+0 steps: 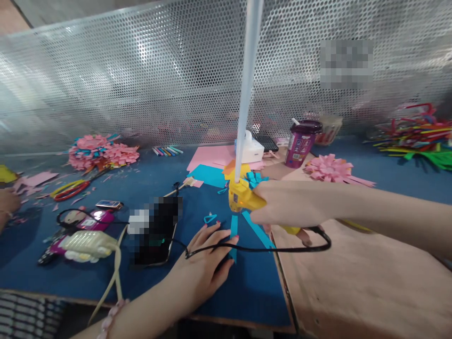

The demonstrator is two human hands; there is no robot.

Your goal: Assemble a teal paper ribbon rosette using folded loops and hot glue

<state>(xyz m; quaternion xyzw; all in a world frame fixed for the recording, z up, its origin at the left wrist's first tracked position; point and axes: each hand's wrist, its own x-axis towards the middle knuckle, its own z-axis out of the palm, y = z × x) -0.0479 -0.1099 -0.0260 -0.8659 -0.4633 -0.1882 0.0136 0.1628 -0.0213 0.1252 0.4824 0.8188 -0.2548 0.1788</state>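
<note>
A yellow glue gun [237, 195] is gripped in my right hand [296, 202], its nozzle end low over the table. From it a long translucent glue stick [247, 84] rises nearly upright. My left hand [201, 256] lies on the blue tabletop with its fingers spread, index finger and thumb touching a blue paper strip [233, 226]. The gun's black cord [268, 248] loops across the back of that hand. A second blue strip [259, 230] slants beneath my right hand. Near my left fingertips is a small folded blue paper loop [210, 218].
A phone [158, 249] and a power strip [93, 242] lie left. Farther back are pink paper flowers [95, 153], scissors [72, 189], coloured sheets [210, 175], a tissue pack [252, 149] and a purple cup [300, 143]. Another person's hand [7, 207] shows at the left edge.
</note>
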